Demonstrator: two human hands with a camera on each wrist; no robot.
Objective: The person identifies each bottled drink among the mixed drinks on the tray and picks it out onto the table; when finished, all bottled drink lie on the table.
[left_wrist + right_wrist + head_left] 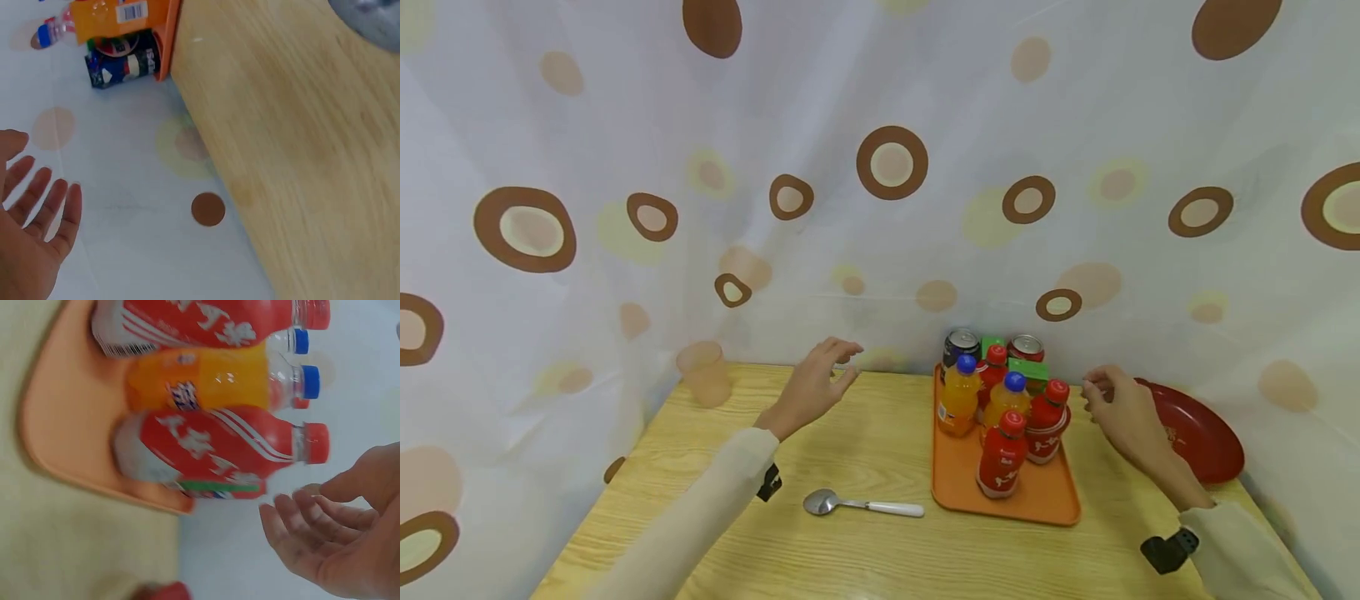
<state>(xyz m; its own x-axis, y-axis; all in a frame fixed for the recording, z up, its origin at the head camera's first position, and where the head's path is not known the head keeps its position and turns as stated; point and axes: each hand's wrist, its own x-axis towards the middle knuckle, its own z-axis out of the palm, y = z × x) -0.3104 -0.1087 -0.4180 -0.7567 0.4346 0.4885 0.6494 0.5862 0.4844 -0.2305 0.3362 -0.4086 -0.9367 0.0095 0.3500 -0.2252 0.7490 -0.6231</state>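
Observation:
My left hand (811, 385) hovers over the back of the table, fingers spread loosely with nothing in them. To the right of the tray, my right hand (1126, 415) hangs in the air, fingers slightly bent and holding nothing. Nearest to it is a red-labelled bottle (1047, 421) at the right side of the orange tray (955, 492). Another red bottle (1002, 457) stands at the tray's front. Two orange soda bottles (959, 398) with blue caps, a third red bottle (992, 372), a dark can (961, 346), a red can (1026, 347) and green boxes (1028, 371) crowd behind.
A spoon (865, 505) with a white handle lies left of the tray. At the back left corner is a translucent peach cup (705, 375). A dark red plate (1198, 433) lies behind my right hand. A patterned curtain (820, 250) encloses the wooden table (820, 558).

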